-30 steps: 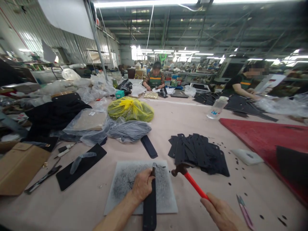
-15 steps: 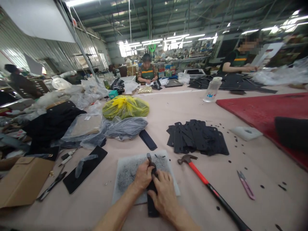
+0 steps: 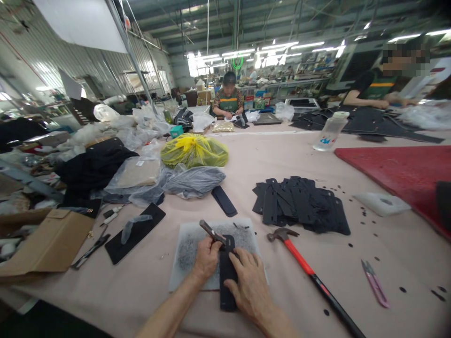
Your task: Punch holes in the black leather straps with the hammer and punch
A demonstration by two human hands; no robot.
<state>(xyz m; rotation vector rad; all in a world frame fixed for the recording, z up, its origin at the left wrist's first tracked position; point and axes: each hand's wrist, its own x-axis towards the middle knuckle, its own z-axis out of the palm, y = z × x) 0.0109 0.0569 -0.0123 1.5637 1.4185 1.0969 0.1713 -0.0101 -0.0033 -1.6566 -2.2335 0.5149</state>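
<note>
My left hand point(image 3: 206, 258) is closed around a metal hole punch point(image 3: 212, 232), which tilts up to the left over the top end of a black strip point(image 3: 228, 277). The strip is flat, with a rounded top and small slots or holes near that end. My right hand point(image 3: 248, 277) presses on its right side and holds it, thumb across the lower part. Beneath lies a pale, black-speckled board point(image 3: 186, 244), with the strip's lower end reaching past its near edge. A claw hammer point(image 3: 299, 256) with a red and black handle lies to the right of my hands.
A pile of black pieces point(image 3: 303, 206) lies beyond the hammer, with pink snips point(image 3: 376, 284) farther right. A bottle point(image 3: 331, 131) stands by a red board point(image 3: 394, 164). Bags, a cardboard box point(image 3: 52, 239) and a black panel point(image 3: 136, 234) fill the left. Two co-workers sit opposite.
The punch has swung from over the strip to a leftward tilt, uncovering the strip's top end. My left hand has shifted left off the strip. The right hand stays on it. The view has turned left.
</note>
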